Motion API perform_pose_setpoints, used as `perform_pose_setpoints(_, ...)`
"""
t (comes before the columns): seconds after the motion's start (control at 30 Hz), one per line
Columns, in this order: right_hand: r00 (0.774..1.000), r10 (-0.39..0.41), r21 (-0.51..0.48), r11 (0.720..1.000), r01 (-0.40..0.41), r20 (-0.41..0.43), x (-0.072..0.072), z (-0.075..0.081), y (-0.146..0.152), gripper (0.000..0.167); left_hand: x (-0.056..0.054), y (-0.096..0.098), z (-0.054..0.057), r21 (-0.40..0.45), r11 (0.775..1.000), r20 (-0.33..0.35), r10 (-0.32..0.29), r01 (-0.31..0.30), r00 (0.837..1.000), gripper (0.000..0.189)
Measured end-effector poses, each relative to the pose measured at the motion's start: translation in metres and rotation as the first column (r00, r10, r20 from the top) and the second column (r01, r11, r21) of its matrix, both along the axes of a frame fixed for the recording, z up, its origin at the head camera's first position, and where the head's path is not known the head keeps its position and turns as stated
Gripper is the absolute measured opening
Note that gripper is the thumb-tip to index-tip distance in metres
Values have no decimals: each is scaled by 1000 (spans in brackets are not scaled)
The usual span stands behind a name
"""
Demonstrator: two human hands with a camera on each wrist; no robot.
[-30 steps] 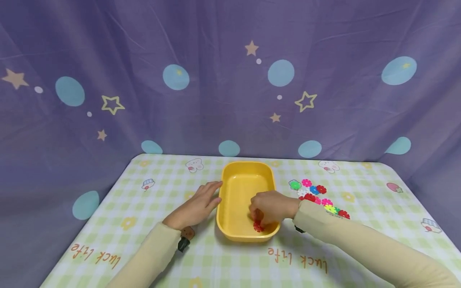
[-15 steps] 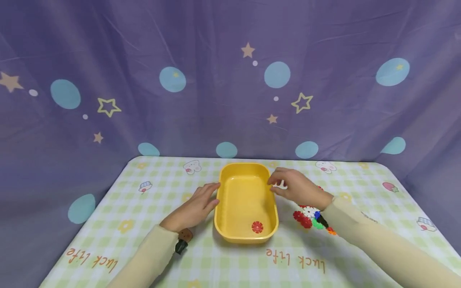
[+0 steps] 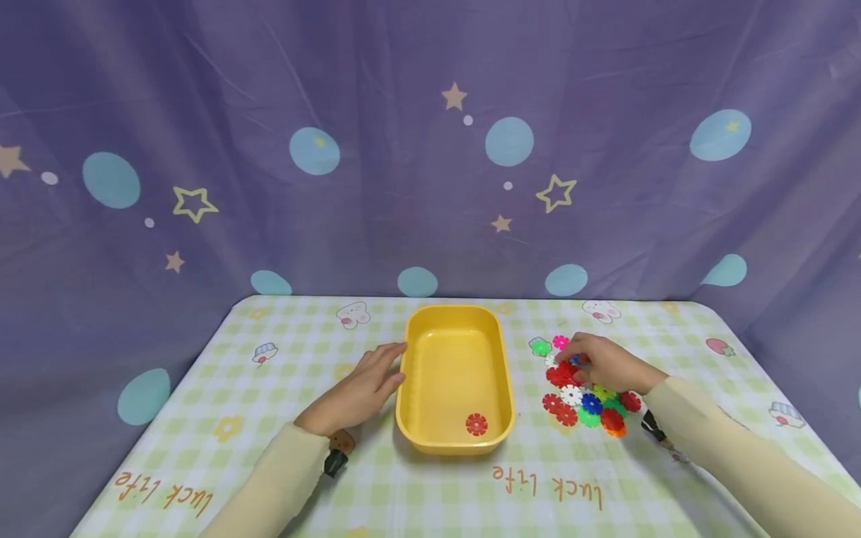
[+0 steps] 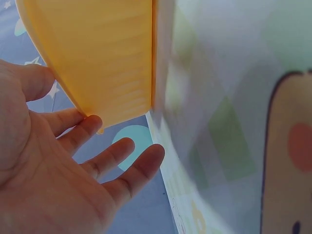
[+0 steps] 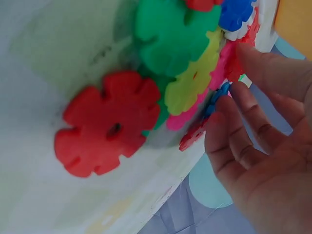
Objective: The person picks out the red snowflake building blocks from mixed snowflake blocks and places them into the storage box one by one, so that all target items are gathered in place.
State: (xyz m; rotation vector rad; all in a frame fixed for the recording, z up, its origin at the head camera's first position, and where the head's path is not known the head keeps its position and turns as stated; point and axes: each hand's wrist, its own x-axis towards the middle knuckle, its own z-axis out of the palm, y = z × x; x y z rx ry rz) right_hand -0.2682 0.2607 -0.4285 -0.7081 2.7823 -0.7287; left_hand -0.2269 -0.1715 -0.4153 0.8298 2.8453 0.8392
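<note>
- The purple curtain [image 3: 377, 209], printed with stars and blue ovals, hangs beyond everything, toward 12 o'clock as the person sees it.
- The surface [image 3: 417, 501] wears a pale green checked cloth; its printed lettering faces away, upside down to the person.
- The yellow tray [image 3: 454, 373] sits upright on it, open side up, its long axis running close to 12–6 o'clock and its short sides at either end.
- The pile of notched discs [image 3: 572, 395] spreads at the tray's 3 o'clock, apart from it. The discs are round, so no long axis stands out; most lie roughly flat and some overlap.
- The left hand [image 3: 353, 392] is relaxed and spread, fingers pointing toward 1 o'clock, fingertips at the tray's 9 o'clock rim, gripping nothing.
- The right hand [image 3: 615, 364] reaches over the pile, fingers pointing toward 10 o'clock, gently bent, with the thumb apart from them. Whether it touches a disc cannot be told.
- The red disc [image 3: 477, 424] lies flat inside the tray, toward 5 o'clock.
- The orange disc [image 3: 615, 427] marks the pile's 5 o'clock edge, partly covered.
- The green disc [image 3: 540, 347] lies at the pile's 10 o'clock edge, just beside the pink disc [image 3: 560, 341].
</note>
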Motion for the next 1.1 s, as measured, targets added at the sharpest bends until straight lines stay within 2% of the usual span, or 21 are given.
perform_pose_setpoints(0.13, 1000, -2, 13, 1000, 2, -27, -1, -1, 1, 30, 0, 0, 0, 1, 1000, 11, 0, 0, 1000, 52)
perform_pose_setpoints(0.33, 996, -63, -29, 997, 65, 59, -3, -2, 4, 24, 0, 0, 0, 2, 1000, 13, 0, 0, 1000, 53)
perform_pose_setpoints(0.53, 993, -116, 27, 993, 116, 25, -5, -6, 6, 22, 0, -1, -2, 2, 1000, 7, -4, 4, 1000, 53)
perform_pose_setpoints(0.83, 996, -84, -51, 995, 86, 31, -1, -9, 6, 25, -2, -1, -4, 6, 1000, -4, -12, 12, 1000, 52)
perform_pose_setpoints(1.1, 997, -70, -62, 996, 71, 13, 4, -12, 6, 36, -2, -2, -4, 17, 1000, -20, -17, 17, 1000, 52)
